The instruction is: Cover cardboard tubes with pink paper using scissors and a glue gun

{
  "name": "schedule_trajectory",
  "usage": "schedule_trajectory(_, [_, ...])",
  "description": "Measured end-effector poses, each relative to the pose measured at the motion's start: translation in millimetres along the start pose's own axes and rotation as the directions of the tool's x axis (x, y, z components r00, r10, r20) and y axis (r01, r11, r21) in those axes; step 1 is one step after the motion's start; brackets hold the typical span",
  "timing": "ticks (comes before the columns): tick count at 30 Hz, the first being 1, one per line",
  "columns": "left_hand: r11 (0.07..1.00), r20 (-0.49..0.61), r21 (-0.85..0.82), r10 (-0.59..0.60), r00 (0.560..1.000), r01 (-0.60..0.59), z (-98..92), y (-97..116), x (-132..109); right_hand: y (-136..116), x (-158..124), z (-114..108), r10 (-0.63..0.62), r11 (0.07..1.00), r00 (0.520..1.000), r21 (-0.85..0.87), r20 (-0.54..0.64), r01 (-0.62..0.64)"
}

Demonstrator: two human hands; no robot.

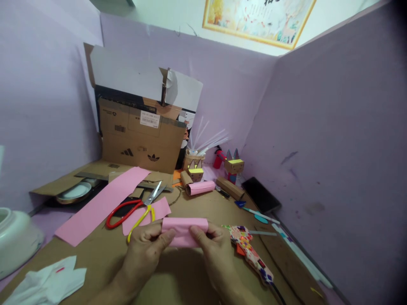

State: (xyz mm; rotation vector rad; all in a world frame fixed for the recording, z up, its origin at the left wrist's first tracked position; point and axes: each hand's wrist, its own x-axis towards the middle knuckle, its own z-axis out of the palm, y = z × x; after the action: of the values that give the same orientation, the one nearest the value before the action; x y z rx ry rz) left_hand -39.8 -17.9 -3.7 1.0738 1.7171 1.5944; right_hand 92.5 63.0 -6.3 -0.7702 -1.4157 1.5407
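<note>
**Pink roll** (184, 231), one. Held just above the desk (178, 281) at its near edge. The left hand (143, 252) pinches its left end and the right hand (218, 252) its right end, fingers (151, 232) closed on the paper and thumbs on top.
**Progress:** the paper is already wrapped round. The seam looks unfixed, judging by the thumbs pressing it.
**Second pink roll** (201, 187), one, lying complete farther back.
**Cardboard tubes**, two, bare: (229, 187) and (185, 178).
**Pink sheets**, two: a long strip (101, 203), and a small piece (160, 208) under the scissors (133, 212), one pair.
**Glue gun** (251, 252), one, just right of the right hand.
**Box figures**, two: (195, 171) and (234, 165).
</note>
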Motion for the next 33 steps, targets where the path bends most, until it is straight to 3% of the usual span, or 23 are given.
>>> schedule_trajectory(3, [0.999,0.008,-0.022,-0.023,1.000,0.023,1.2,-4.8,-1.2,0.6,-0.3,0.2,-0.013,1.000,1.000,-0.005,-0.005,0.013])
schedule_trajectory(7, [0.997,-0.004,-0.062,-0.052,0.999,0.052,3.6,-6.4,1.5,4.6,3.5,-0.7,0.073,0.995,0.996,0.058,0.049,-0.076])
schedule_trajectory(13, [0.921,0.134,-0.354,-0.119,0.984,0.160,3.4,-5.1,4.0,5.1,4.3,-2.6,0.108,0.994,0.994,0.015,0.033,-0.109])
schedule_trajectory(17, [0.907,0.049,-0.380,-0.174,0.984,0.179,3.3,-13.5,2.4,0.7,1.4,0.2,0.099,0.995,0.995,-0.011,-0.019,-0.100])
schedule_trajectory(19, [0.881,0.033,-0.425,-0.216,0.976,0.209,2.8,-15.2,4.5,-0.7,0.3,1.0,0.093,0.996,0.996,-0.017,0.016,-0.093])
schedule_trajectory(21, [0.833,0.040,-0.496,-0.260,0.965,0.245,1.5,-13.5,9.5,0.1,0.2,-0.1,0.036,0.999,0.991,0.007,0.131,-0.038])
schedule_trajectory(23, [0.778,0.046,-0.566,-0.299,0.953,0.272,-0.2,-10.3,16.6,3.4,1.4,-2.9,-0.103,0.994,0.973,0.062,0.208,0.092])
schedule_trajectory(25, [0.738,0.040,-0.614,-0.327,0.944,0.281,-1.4,-7.8,23.1,7.4,3.5,-6.2,-0.258,0.962,0.946,0.144,0.198,0.233])
schedule_trajectory(27, [0.701,0.043,-0.647,-0.357,0.933,0.299,-1.0,-6.7,26.8,9.2,5.0,-8.5,-0.331,0.932,0.930,0.205,0.159,0.297])
schedule_trajectory(30, [0.638,0.118,-0.668,-0.417,0.901,0.382,3.2,-5.8,24.7,4.7,2.6,-8.6,-0.280,0.955,0.931,0.170,0.235,0.244])
schedule_trajectory(33, [0.508,0.270,-0.688,-0.483,0.833,0.518,10.2,-3.7,15.8,-2.6,-4.2,-5.4,-0.108,0.993,0.926,0.080,0.362,0.084])
